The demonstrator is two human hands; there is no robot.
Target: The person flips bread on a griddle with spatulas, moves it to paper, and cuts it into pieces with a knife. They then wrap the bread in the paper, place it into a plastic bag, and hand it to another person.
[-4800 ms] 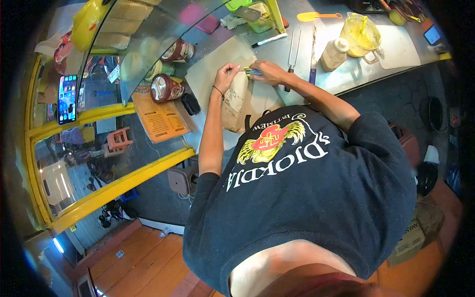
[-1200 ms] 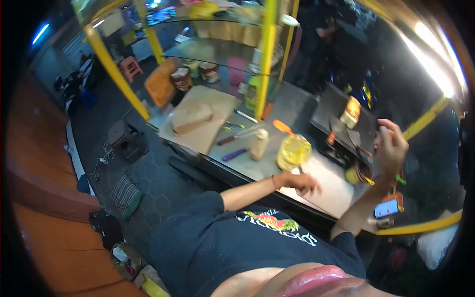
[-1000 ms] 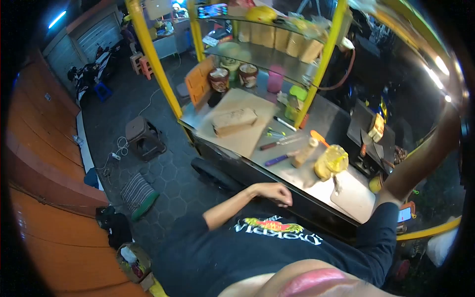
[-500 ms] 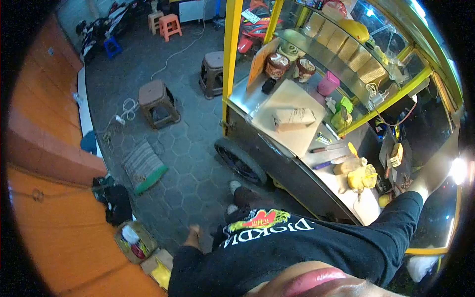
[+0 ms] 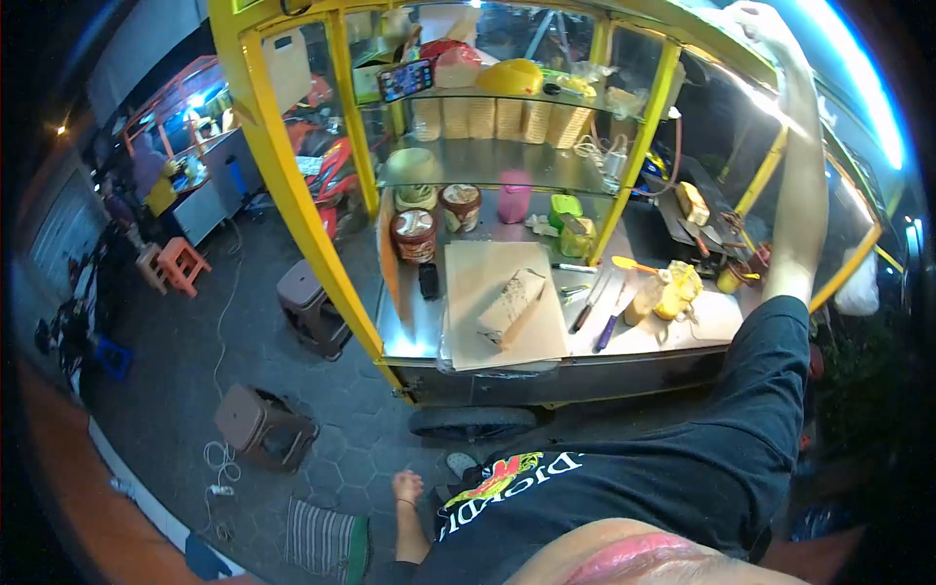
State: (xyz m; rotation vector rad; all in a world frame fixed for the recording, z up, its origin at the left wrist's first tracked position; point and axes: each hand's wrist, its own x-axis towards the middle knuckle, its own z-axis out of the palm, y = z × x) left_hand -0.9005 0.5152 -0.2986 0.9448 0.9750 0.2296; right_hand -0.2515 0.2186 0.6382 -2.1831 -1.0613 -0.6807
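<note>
My right hand [image 5: 756, 21] is raised to the top of the yellow-framed food cart [image 5: 285, 195]. Its fingers are curled near the roof edge, and whatever they grip is hidden. Low beside my body, my left hand [image 5: 408, 486] hangs with loosely bent fingers and holds nothing I can see. On the cart's counter lie a wrapped paper packet [image 5: 513, 304] on brown paper sheets [image 5: 468, 268], knives [image 5: 606, 331], an orange-handled tool [image 5: 636, 264] and a yellow container [image 5: 678, 291]. Bread [image 5: 692, 203] sits on the dark griddle [image 5: 673, 222].
Glass shelves hold bread loaves [image 5: 482, 117] and a phone [image 5: 406, 80]. Tubs [image 5: 414, 237] and a pink container [image 5: 514, 199] stand behind the paper. Brown stools [image 5: 255, 425], a cable [image 5: 222, 331] and a striped mat [image 5: 322, 542] are on the paving. A person [image 5: 146, 166] is at another stall.
My view has turned toward the cart, which now faces me squarely. My right hand has risen from the cart's right side to its roof edge. My left hand remains low.
</note>
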